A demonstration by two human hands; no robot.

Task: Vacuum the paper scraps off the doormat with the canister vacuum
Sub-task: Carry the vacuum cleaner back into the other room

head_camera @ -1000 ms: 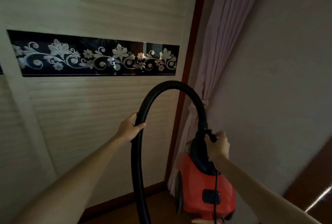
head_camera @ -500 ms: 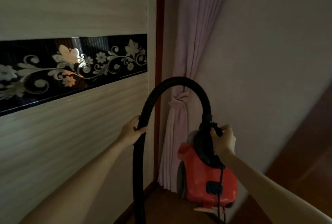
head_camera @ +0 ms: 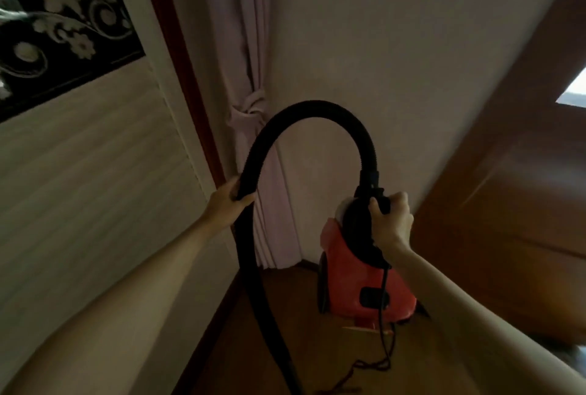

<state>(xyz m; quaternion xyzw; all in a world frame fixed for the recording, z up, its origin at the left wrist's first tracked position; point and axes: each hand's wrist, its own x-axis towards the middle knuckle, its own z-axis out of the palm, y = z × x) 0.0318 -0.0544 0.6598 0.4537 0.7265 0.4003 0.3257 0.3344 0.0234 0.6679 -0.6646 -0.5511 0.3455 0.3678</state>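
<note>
A red canister vacuum (head_camera: 352, 280) hangs nose-up in the corner, lifted off the wooden floor. My right hand (head_camera: 391, 220) is closed around its black top handle (head_camera: 379, 199). The black ribbed hose (head_camera: 312, 111) arches up from the vacuum's top and comes down on the left, where my left hand (head_camera: 226, 204) grips it. The hose runs on down out of the bottom of the frame. The power cord (head_camera: 383, 331) dangles below the canister. No doormat or paper scraps are in view.
A wardrobe door (head_camera: 95, 172) with a black floral band (head_camera: 54, 30) stands close on the left. A tied pink curtain (head_camera: 250, 109) hangs in the corner behind the hose. A plain wall (head_camera: 396, 61) is ahead. Brown wooden floor (head_camera: 507, 204) spreads to the right.
The view has swung right and tilted; the wardrobe has slid to the left edge and more floor shows. Both hands keep their grips while the vacuum stays lifted.
</note>
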